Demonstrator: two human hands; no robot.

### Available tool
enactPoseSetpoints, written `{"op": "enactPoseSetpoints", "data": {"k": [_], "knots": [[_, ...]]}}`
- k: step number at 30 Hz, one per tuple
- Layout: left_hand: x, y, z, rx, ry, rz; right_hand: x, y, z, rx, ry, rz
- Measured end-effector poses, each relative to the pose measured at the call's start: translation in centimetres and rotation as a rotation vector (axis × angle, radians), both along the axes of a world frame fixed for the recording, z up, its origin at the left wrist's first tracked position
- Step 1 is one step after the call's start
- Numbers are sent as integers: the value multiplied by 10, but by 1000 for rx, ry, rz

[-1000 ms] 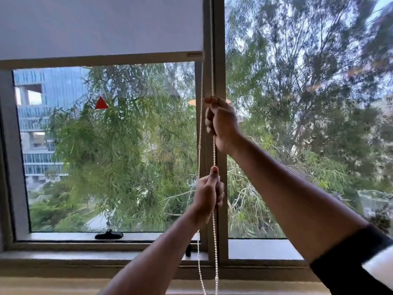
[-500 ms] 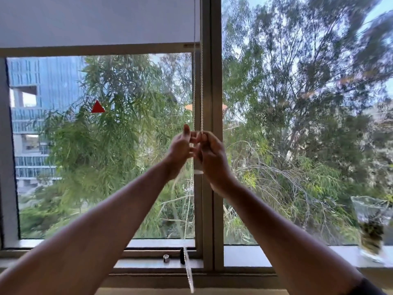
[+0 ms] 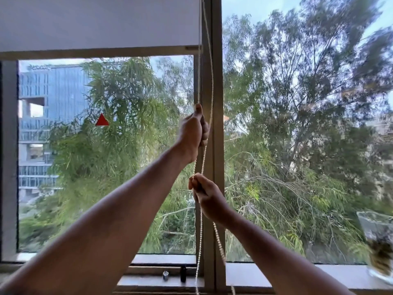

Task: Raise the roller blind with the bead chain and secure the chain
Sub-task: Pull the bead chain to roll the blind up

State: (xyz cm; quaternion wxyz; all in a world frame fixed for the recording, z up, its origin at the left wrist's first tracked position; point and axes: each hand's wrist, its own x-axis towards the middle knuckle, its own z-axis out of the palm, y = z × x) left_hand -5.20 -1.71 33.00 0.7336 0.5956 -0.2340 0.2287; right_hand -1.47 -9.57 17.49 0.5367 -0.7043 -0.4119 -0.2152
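A white roller blind (image 3: 100, 22) covers the top of the left window pane, its bottom bar (image 3: 95, 52) about a fifth of the way down the view. A white bead chain (image 3: 210, 86) hangs in two strands along the centre window post. My left hand (image 3: 192, 135) is raised and shut on the chain's left strand at mid-height. My right hand (image 3: 207, 196) is lower, just beside the post, and shut on the chain. Below it the chain trails down to the sill.
A grey centre post (image 3: 217, 145) splits the window. On the sill at the far right stands a glass vase (image 3: 378, 245) with plant matter. Two small fittings (image 3: 174, 274) sit on the lower frame by the post. Trees and a building lie outside.
My hands were side by side on the chain half a second ago; now the left is higher and the right has dropped lower. One second ago the right was on top.
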Motion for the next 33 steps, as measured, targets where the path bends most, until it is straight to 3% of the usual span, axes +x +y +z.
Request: {"op": "enactPoseSetpoints", "data": {"k": [3,7,15,18,21,25,29,33], "knots": [[0,-6,-10,11,-54,-43,5,-8,24,-151,133,80],[2,-9,-23,-11,-36,-72,15,-32,66,-159,81,21],[1,-21,-57,-27,-28,-55,-1,-37,160,426,323,379],[-1,-31,-69,-20,-18,-89,-18,-27,194,495,377,449],[-1,-31,-78,8,-13,-92,-27,-19,218,558,336,373],[3,-19,-88,76,-28,-69,-27,-9,216,615,258,236],[12,-3,-106,197,4,-10,-27,-4,190,600,205,248],[22,19,-109,202,73,-13,-27,-6,173,581,139,246]]}}
